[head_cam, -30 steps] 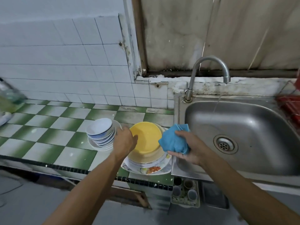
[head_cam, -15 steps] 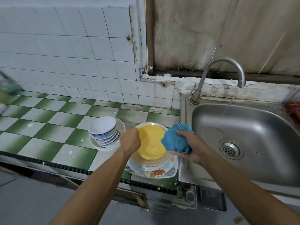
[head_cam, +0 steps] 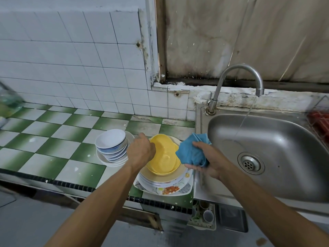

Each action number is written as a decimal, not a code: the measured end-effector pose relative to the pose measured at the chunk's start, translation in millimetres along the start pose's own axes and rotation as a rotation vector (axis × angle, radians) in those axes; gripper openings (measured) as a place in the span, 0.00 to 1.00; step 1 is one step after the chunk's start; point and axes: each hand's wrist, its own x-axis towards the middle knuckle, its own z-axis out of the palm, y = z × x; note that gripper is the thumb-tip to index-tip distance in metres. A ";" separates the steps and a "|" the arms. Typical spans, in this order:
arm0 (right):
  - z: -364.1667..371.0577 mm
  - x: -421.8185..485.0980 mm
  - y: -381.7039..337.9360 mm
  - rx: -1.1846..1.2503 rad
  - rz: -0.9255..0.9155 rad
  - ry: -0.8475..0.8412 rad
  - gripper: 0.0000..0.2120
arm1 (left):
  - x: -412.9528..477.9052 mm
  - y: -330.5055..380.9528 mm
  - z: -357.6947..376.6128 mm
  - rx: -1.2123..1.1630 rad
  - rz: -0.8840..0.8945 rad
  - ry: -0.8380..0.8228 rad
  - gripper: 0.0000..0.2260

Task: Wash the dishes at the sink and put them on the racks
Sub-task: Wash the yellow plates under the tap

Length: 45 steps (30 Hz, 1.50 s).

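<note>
your left hand [head_cam: 140, 152] curls its fingers over the 9 o'clock rim of the round yellow plastic bowl [head_cam: 164, 158], tilted on the patterned plate stack [head_cam: 165, 186]. your right hand [head_cam: 211, 162] clutches the bunched blue cloth [head_cam: 189, 155] at the bowl's 3 o'clock.

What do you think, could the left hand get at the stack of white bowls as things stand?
Probably yes: the stack of white bowls sits right beside the left hand with nothing between, though that hand grips the yellow bowl by its rim.
</note>
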 end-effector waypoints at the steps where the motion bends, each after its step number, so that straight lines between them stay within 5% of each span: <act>1: -0.6 -0.5 0.2 0.002 -0.004 -0.002 0.13 | -0.9 1.0 -1.0 0.022 0.028 0.028 0.14; 5: -1.0 -2.2 1.2 0.004 -0.010 -0.010 0.16 | -6.1 1.6 0.9 0.042 0.131 0.095 0.15; 8: -1.2 -4.0 1.6 0.002 -0.015 -0.011 0.12 | -7.3 5.2 1.8 -0.148 0.074 -0.021 0.15; 13: 0.7 -6.1 4.7 0.006 0.001 -0.006 0.10 | -6.5 5.1 6.0 -0.110 0.007 -0.160 0.15; 25: -0.8 -17.4 -2.3 0.309 -0.090 -0.103 0.21 | -20.8 14.6 9.2 0.231 0.487 0.224 0.31; 31: -6.0 -23.4 -2.3 0.380 -0.100 -0.060 0.17 | -21.1 7.9 7.8 0.338 0.731 0.422 0.32; 34: -8.4 -27.2 -2.1 0.346 -0.142 -0.029 0.14 | -22.2 15.5 1.1 -0.056 0.519 0.376 0.29; 38: -1.6 -25.3 -5.2 0.162 -0.413 0.060 0.10 | -22.9 41.0 -24.1 -0.887 0.050 0.024 0.27; 42: 18.6 -27.8 -20.0 -0.267 -0.667 -0.134 0.17 | -39.6 72.2 -29.5 -1.109 0.086 -0.274 0.31; 45: 19.7 -22.0 -23.2 -0.919 -0.973 -0.126 0.07 | -45.1 89.8 -35.2 -1.185 0.129 -0.340 0.25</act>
